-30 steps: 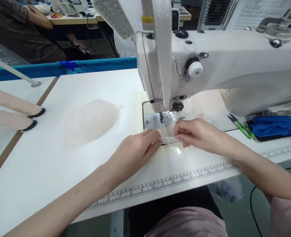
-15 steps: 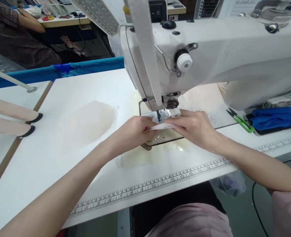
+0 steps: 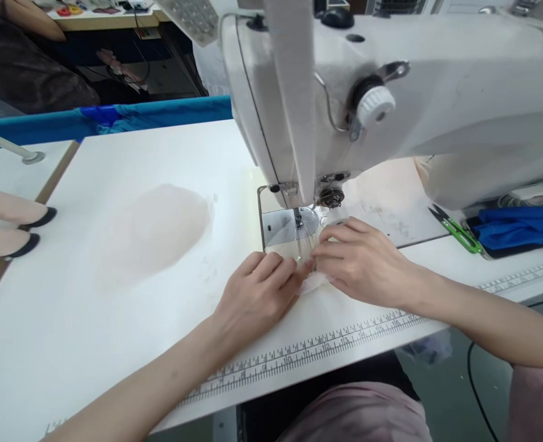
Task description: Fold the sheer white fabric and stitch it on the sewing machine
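My left hand (image 3: 260, 291) and my right hand (image 3: 363, 261) meet just in front of the sewing machine's presser foot (image 3: 298, 218). Between their fingertips they pinch a small piece of thin, whitish sheer fabric (image 3: 314, 283). Its upper part looks see-through and runs back toward the foot; whether it lies under the foot I cannot tell. Both hands have closed fingers, which cover much of the piece. Behind them shows the metal needle plate (image 3: 278, 226). The white sewing machine (image 3: 262, 92) stands over the work.
A pale sheer fabric panel (image 3: 161, 230) lies flat on the white table at left. Green thread snips (image 3: 460, 235) rest near blue cloth (image 3: 520, 224) at right. A printed ruler (image 3: 299, 359) follows the front edge. Another person's arm (image 3: 36, 21) shows at top left.
Both hands have come down and toward me, from close to the presser foot to the table in front of it. The fabric, stretched between them before, is now lower and bunched at the fingertips.
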The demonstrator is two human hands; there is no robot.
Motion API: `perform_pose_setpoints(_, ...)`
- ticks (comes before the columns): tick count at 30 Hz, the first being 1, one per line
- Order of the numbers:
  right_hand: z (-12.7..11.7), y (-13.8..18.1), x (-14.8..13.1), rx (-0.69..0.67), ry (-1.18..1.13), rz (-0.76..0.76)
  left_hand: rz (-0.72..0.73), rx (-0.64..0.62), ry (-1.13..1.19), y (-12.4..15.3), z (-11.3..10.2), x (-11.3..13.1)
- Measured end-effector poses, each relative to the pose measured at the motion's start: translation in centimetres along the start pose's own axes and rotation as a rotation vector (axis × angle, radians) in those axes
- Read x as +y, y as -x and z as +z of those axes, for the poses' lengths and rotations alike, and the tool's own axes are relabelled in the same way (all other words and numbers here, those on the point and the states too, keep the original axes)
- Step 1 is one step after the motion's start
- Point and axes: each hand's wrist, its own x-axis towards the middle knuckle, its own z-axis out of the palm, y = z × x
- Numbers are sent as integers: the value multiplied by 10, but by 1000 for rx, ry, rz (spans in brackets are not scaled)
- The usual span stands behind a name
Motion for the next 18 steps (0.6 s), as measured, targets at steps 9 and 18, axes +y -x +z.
perform_pose_setpoints(9, 2, 1, -2, 7, 9, -19, -26, -59, -16, 3, -6, 5)
perform_pose_setpoints(18, 10, -1, 1, 68, 79, -21, -100, -49, 89, 0, -2, -4)
